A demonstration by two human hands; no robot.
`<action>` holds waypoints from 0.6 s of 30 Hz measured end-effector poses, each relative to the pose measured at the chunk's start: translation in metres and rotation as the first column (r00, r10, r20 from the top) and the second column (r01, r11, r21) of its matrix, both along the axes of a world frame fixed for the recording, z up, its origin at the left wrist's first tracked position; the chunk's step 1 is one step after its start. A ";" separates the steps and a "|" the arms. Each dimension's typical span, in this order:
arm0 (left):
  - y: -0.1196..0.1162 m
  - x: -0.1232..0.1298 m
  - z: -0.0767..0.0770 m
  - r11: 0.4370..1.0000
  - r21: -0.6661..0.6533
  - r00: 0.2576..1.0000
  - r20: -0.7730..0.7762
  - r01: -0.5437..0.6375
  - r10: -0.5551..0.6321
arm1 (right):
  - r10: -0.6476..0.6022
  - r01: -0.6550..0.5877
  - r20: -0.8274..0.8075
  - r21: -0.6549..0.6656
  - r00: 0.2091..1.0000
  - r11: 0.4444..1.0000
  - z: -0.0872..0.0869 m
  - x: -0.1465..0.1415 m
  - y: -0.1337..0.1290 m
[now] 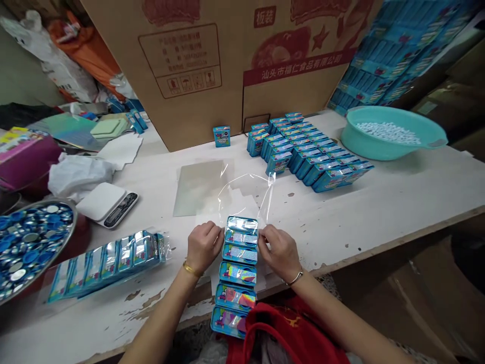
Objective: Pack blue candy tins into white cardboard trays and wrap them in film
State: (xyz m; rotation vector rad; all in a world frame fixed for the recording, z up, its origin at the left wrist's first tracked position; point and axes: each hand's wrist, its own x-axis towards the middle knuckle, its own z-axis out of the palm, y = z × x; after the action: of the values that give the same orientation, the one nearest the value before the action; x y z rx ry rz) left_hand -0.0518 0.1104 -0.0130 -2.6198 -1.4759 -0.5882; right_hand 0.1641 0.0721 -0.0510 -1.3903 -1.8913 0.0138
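Note:
A column of several blue printed tins (pixel 238 273) runs from the table's front edge toward my lap, its near end overlapping a red garment. Clear plastic film (pixel 246 189) stands out from the column's far end, with light glinting along its curved edge. On the left side, the closed fingers of my left hand (pixel 206 246) pinch the film beside the upper tins. Opposite it, my right hand (pixel 279 253) is closed at the film's right edge. The fingertips partly hide the pinched film.
Packed tin strips (pixel 104 265) lie at left, near a bowl of small round tins (pixel 32 247) and a kitchen scale (pixel 108 202). Rows of blue boxes (pixel 303 146), a turquoise basin of white pellets (pixel 379 146) and a large carton (pixel 227 65) stand behind.

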 end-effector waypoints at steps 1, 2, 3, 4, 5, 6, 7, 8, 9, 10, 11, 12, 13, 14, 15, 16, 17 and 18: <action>-0.002 -0.002 -0.005 1.000 0.013 1.000 0.019 -0.008 0.008 | -0.023 0.023 -0.026 -0.015 0.999 1.000 -0.006 0.000 -0.002; -0.004 -0.003 -0.011 1.000 0.013 0.999 0.036 -0.025 0.025 | -0.058 0.056 -0.048 -0.052 0.997 0.997 -0.011 -0.001 -0.004; -0.005 -0.004 -0.016 0.999 0.000 0.998 0.042 -0.046 0.046 | -0.098 0.091 -0.057 -0.107 0.994 0.990 -0.016 -0.001 -0.006; -0.005 -0.003 -0.020 0.997 -0.021 0.997 0.033 -0.068 0.068 | -0.131 0.121 -0.048 -0.169 0.990 0.978 -0.020 0.000 -0.006; -0.006 -0.002 -0.023 0.995 -0.042 0.996 0.010 -0.088 0.088 | -0.150 0.142 -0.021 -0.226 0.988 0.964 -0.022 0.001 -0.007; -0.006 -0.002 -0.025 0.993 -0.056 0.995 -0.020 -0.104 0.103 | -0.152 0.152 0.018 -0.271 0.988 0.950 -0.024 0.001 -0.007; -0.006 -0.001 -0.026 0.992 -0.062 0.993 -0.051 -0.112 0.109 | -0.141 0.153 0.061 -0.301 0.988 0.941 -0.024 0.002 -0.007; -0.007 -0.001 -0.026 0.992 -0.059 0.991 -0.075 -0.114 0.109 | -0.123 0.149 0.100 -0.312 0.987 0.938 -0.024 0.002 -0.007; -0.009 -0.001 -0.025 0.993 -0.048 0.991 -0.086 -0.106 0.102 | -0.100 0.135 0.127 -0.308 0.987 0.942 -0.023 0.001 -0.009; -0.013 -0.002 -0.024 0.995 -0.036 0.993 -0.083 -0.091 0.087 | -0.069 0.109 0.142 -0.295 0.987 0.949 -0.021 0.000 -0.011; -0.017 -0.004 -0.022 0.997 -0.028 0.995 -0.069 -0.067 0.065 | -0.033 0.074 0.147 -0.280 0.989 0.957 -0.020 -0.001 -0.014; -0.023 -0.006 -0.021 0.999 -0.025 0.998 -0.048 -0.040 0.039 | 0.004 0.035 0.143 -0.267 0.990 0.963 -0.019 -0.003 -0.018; -0.030 -0.009 -0.019 1.000 -0.025 1.000 -0.024 -0.015 0.015 | 0.037 -0.002 0.133 -0.257 0.990 0.966 -0.019 -0.005 -0.022; -0.037 -0.013 -0.017 1.000 -0.027 1.000 0.000 0.007 -0.007 | 0.062 -0.030 0.120 -0.251 0.991 0.967 -0.019 -0.006 -0.026; -0.045 -0.016 -0.016 0.999 -0.026 0.999 0.019 0.027 -0.026 | 0.085 -0.055 0.109 -0.250 0.990 0.967 -0.020 -0.008 -0.031; -0.054 -0.020 -0.014 0.999 -0.024 0.999 0.034 0.041 -0.041 | 0.115 -0.086 0.101 -0.251 0.988 0.964 -0.021 -0.009 -0.035; -0.062 -0.023 -0.013 0.998 -0.021 0.998 0.043 0.051 -0.050 | 0.161 -0.132 0.096 -0.252 0.982 0.959 -0.022 -0.009 -0.040; -0.070 -0.026 -0.011 0.998 -0.020 0.997 0.050 0.058 -0.057 | 0.225 -0.195 0.096 -0.251 0.970 0.948 -0.023 -0.009 -0.045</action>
State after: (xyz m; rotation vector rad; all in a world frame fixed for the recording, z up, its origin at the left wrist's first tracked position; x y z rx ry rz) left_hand -0.0779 0.0400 -0.0244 -2.6913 -1.4324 -0.6504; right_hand 0.1552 0.0275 -0.0739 -1.3648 -2.1931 0.2770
